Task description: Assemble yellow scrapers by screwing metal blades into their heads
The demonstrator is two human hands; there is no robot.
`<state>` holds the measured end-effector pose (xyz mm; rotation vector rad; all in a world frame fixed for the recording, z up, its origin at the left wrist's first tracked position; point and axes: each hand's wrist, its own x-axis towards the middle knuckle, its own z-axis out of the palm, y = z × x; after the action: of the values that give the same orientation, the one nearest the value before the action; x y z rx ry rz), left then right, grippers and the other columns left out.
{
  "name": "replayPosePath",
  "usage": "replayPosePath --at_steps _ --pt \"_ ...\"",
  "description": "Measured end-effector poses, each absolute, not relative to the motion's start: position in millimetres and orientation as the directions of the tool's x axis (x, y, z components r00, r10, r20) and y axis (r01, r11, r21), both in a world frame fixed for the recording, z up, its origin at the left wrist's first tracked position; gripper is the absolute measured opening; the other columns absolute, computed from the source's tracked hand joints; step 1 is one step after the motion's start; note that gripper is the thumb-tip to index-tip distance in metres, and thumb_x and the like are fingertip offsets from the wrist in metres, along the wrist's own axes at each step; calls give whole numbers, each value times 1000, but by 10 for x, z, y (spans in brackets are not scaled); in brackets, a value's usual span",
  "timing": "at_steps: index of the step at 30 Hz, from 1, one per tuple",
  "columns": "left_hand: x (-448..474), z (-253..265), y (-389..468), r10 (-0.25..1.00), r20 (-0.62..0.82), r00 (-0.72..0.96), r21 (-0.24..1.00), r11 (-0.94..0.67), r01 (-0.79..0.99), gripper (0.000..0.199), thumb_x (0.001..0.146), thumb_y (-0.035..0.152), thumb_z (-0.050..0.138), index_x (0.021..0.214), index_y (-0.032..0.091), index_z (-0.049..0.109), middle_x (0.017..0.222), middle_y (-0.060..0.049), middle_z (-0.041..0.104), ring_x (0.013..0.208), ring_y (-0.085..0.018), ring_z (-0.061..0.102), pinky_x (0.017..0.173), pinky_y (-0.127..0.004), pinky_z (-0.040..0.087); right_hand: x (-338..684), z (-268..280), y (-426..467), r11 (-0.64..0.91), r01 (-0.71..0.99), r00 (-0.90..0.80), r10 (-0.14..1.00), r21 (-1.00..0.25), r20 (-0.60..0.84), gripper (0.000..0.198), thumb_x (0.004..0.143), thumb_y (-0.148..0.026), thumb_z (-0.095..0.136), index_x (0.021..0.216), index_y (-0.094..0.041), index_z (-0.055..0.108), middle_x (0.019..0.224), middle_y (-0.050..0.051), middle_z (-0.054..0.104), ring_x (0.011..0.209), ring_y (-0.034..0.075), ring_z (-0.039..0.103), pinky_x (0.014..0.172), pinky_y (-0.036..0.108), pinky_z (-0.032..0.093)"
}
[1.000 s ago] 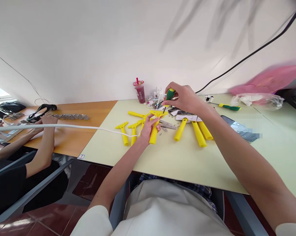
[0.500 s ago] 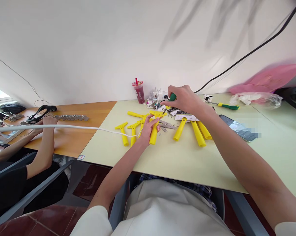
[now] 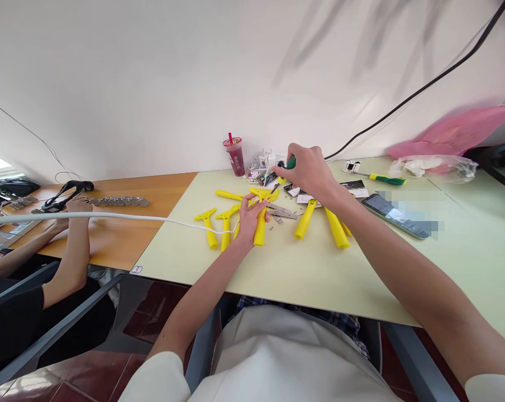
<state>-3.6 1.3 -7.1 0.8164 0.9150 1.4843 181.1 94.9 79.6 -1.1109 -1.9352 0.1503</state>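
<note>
The left hand point(image 3: 248, 220) is closed around the handle of a yellow scraper point(image 3: 260, 230), which it holds above the near middle of the pale table point(image 3: 286, 273), T-shaped head toward the wall. The right hand point(image 3: 310, 168) grips a green-handled screwdriver point(image 3: 291, 162), its shaft slanting down to the scraper's head; whether the tip touches a screw is too small to tell. Crowding in on the left are more yellow scrapers point(image 3: 210, 231), with a white cable point(image 3: 185, 223) running across them to the left hand and partly covering the view. Thin metal blades point(image 3: 285, 213) lie just right of the held scraper, and further yellow handles point(image 3: 306, 220) lie beyond them, some partly hidden by the right forearm. Behind the work stand a cup of red drink point(image 3: 234, 157) and a jumble of small white parts point(image 3: 258, 164). Farther right lie a phone point(image 3: 397, 216), a second screwdriver point(image 3: 387, 179), a clear bag point(image 3: 437, 168) and a pink bag point(image 3: 457, 131). At the adjoining wooden table point(image 3: 152, 240), a co-worker's hand point(image 3: 80, 205) is near flat metal pieces point(image 3: 120, 201).
</note>
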Motion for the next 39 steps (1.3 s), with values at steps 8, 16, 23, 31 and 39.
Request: replayPosePath --at_steps 8,16,23,31,39 --pt "-29 -80 5 992 -4 -124 903 -49 -427 62 77 34 102 115 29 54 101 4 74 57 -7 59 63 -25 48 1804 709 1070 548 696 -144 739 -464 658 51 89 -73 86 82 -29 61 61 5 55 72 33 58 79 53 51" --pt "-14 -81 15 992 34 -121 903 -83 -422 65 77 38 103 115 29 51 100 5 73 58 -8 63 63 -25 49 1809 831 955 527 691 -161 780 -496 604 47 92 -51 88 81 -31 47 62 3 59 66 29 53 65 41 41" --pt "44 -14 -18 997 -1 -78 879 -36 -475 69 76 38 104 118 29 50 97 6 72 60 -9 64 58 -25 49 1795 997 747 626 666 -218 683 -406 697 44 102 -67 72 89 -29 52 71 4 68 65 27 60 66 38 38" --pt "54 -17 -33 999 7 -37 861 -25 -508 72 75 42 105 119 29 51 96 7 68 59 -7 62 55 -23 47 1795 1040 620 673 689 -297 600 -268 743 47 111 -72 54 94 -29 56 73 4 72 59 23 56 62 37 34" --pt "71 -26 -46 1000 8 -13 854 -14 -519 71 75 46 105 117 28 51 108 4 71 59 -6 61 54 -24 47 1815 1027 577 771 606 -369 489 -193 791 51 112 -72 51 84 -29 51 77 5 74 65 23 62 65 38 39"
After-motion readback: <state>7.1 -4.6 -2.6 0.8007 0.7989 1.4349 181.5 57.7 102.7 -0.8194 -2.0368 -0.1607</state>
